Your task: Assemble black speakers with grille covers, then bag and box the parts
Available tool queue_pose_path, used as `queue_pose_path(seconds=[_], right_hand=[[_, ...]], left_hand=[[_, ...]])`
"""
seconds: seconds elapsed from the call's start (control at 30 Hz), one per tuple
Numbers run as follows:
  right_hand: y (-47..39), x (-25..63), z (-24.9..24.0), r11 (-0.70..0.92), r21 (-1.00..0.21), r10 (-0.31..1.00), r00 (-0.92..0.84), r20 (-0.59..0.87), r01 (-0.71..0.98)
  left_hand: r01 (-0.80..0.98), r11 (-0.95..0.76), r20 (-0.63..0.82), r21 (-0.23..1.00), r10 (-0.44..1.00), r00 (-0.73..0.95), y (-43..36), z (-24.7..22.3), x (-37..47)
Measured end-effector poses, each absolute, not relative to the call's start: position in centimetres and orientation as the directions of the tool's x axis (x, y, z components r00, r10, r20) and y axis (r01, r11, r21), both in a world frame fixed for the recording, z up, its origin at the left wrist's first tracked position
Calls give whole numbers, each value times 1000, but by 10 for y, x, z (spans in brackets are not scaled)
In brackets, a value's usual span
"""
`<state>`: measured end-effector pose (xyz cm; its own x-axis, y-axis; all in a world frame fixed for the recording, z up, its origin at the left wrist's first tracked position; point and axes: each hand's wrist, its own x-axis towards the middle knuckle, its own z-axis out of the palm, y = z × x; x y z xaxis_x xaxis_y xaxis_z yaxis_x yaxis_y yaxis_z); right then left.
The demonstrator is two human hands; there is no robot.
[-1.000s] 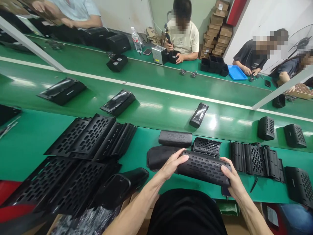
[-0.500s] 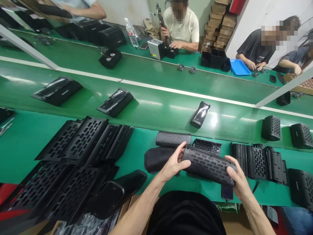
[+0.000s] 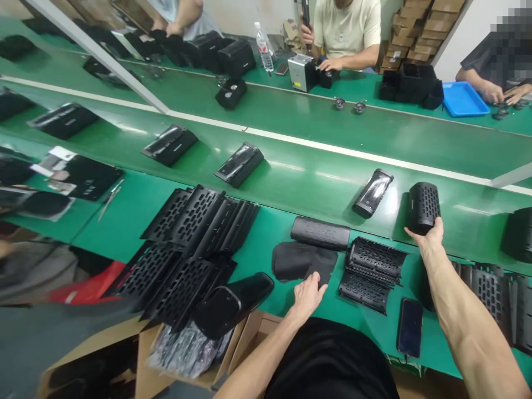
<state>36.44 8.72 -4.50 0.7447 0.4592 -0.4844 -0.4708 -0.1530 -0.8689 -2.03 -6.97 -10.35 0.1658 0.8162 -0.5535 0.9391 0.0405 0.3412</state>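
Note:
My right hand (image 3: 430, 237) is stretched to the green belt and grips the near end of a black perforated speaker housing (image 3: 424, 205), which stands there. My left hand (image 3: 308, 295) touches the edge of flat black cloth pieces (image 3: 293, 261) with its fingertips; whether it pinches one is hard to make out. Behind the cloth lies a dark curved cover (image 3: 320, 233). Just right of the left hand are perforated black grilles (image 3: 376, 260). A glossy black housing (image 3: 373, 194) sits on the belt left of the gripped one.
More perforated panels (image 3: 199, 221) and a glossy black shell (image 3: 233, 305) are stacked at left. A phone (image 3: 410, 327) lies near the front edge. Open cardboard boxes (image 3: 257, 332) stand below the table. Across the belt, people work beside a blue tray (image 3: 464, 98).
The perforated housing left my left hand and my right hand carried it away. My left hand moved down to the cloth. The camera view swung left.

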Motion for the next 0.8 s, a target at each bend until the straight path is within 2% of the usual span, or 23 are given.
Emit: queue_pose_path(seconds=[0.13, 0.2, 0.27, 0.33, 0.37, 0.4, 0.43, 0.47, 0.53, 0.6, 0.67, 0.8], right_hand=[[85, 372, -46, -345, -739, 265, 696, -668, -578], [73, 373, -35, -385, -780, 220, 772, -596, -492], [49, 364, -21, -329, -884, 212, 886, -411, -331], [13, 336, -9, -223, -963, 321, 921, -219, -151], [-9, 315, -5, -171, -982, 465, 873, -149, -77], [-31, 290, -4, -177, -984, 648, 749, -139, -29], [-53, 263, -5, -247, -969, 787, 580, -209, -14], [-73, 235, -9, -342, -940, 862, 395, -316, -6], [-105, 185, -26, -512, -859, 856, 89, -510, 5], [-123, 151, -47, -590, -807, 806, -52, -590, 20], [-127, 135, -67, -613, -785, 782, -68, -619, 95], [-115, 135, -85, -533, -715, 813, 37, -581, 453]], left_hand=[[932, -74, -547, 355, 792, 272, -75, -111, -25], [923, -127, -542, 364, 777, 321, -79, -111, -32], [914, -164, -540, 371, 762, 356, -85, -111, -41], [912, -175, -535, 371, 762, 364, -89, -111, -47], [915, -167, -522, 368, 777, 352, -91, -112, -49], [919, -155, -501, 363, 799, 333, -92, -114, -49], [922, -148, -474, 358, 822, 316, -92, -116, -49], [923, -150, -446, 355, 841, 308, -92, -118, -48], [916, -179, -407, 359, 853, 326, -92, -121, -47], [903, -215, -395, 371, 844, 363, -92, -121, -50], [889, -239, -383, 390, 836, 393, -95, -119, -58], [864, -264, -374, 428, 819, 435, -108, -114, -82]])
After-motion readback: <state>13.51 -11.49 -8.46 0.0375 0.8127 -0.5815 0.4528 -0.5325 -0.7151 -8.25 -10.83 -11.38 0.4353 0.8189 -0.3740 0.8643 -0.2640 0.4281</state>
